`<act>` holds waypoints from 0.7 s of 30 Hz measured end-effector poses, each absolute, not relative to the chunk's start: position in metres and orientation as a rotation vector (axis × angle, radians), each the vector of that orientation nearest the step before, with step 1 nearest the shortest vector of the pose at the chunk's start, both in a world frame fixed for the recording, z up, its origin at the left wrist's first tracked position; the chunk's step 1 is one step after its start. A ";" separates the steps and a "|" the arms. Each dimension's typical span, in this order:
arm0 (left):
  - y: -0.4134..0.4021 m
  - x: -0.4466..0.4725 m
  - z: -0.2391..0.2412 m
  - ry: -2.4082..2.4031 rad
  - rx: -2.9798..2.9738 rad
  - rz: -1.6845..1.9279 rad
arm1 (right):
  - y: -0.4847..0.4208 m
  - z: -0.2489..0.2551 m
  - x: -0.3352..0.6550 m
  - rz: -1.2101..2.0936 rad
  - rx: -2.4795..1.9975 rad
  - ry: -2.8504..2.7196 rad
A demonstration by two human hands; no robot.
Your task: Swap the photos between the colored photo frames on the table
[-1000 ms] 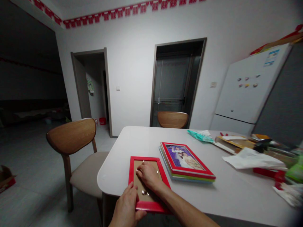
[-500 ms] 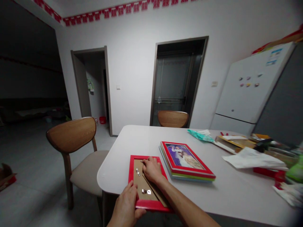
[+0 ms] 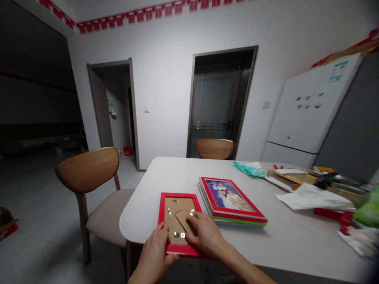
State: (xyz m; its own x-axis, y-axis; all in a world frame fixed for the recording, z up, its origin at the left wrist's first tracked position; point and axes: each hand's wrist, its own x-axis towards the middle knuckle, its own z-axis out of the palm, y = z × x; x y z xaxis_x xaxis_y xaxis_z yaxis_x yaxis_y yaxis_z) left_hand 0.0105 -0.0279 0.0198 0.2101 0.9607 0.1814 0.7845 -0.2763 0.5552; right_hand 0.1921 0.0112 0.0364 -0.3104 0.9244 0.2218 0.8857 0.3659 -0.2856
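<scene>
A red picture frame (image 3: pixel 162 211) lies back side up at the table's near edge. Its brown backing board (image 3: pixel 174 221) carries several small metal clips and a folding stand leg. My left hand (image 3: pixel 155 246) grips the lower left corner, thumb at the front edge and fingers over the rim. Over the lower right side bends my right hand (image 3: pixel 207 232), its fingertips near the right-hand clip (image 3: pixel 192 212) and its thumb near the bottom clip (image 3: pixel 182 235). Part of the right rim is hidden under it. Beside it lies a stack of picture frames (image 3: pixel 232 197), topped by a red one with a photo.
White table (image 3: pixel 174 173) with rounded corners. On its right side lie a teal and white packet (image 3: pixel 249 169), white paper (image 3: pixel 314 197), a cardboard piece (image 3: pixel 286 179) and a green bag (image 3: pixel 368 211). Wooden chairs stand at the left (image 3: pixel 89 171) and far side (image 3: pixel 215 149).
My right hand has moved from the top of the backing board down to the frame's lower right side, uncovering the top and right clips. My left hand keeps its grip.
</scene>
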 end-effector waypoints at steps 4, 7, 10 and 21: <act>-0.031 0.016 0.021 1.661 2.127 0.677 | 0.013 0.040 0.191 0.254 -1.600 -2.193; -0.032 0.020 0.019 1.625 2.103 0.710 | 0.017 0.052 0.193 0.284 -1.602 -2.154; -0.029 0.023 0.017 1.574 2.041 0.847 | 0.018 0.067 0.195 0.233 -1.603 -2.168; -0.008 -0.015 0.032 1.315 1.242 1.537 | -0.002 0.105 0.157 0.426 -1.258 -2.112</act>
State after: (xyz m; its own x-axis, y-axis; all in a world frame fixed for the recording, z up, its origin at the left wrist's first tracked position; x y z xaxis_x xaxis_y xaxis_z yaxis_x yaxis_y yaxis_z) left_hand -0.0153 -0.0082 0.0323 -0.2486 0.9482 0.1979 0.0491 -0.1917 0.9802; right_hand 0.1569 -0.0016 0.1047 -0.3411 0.8705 0.3549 0.6646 0.4903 -0.5638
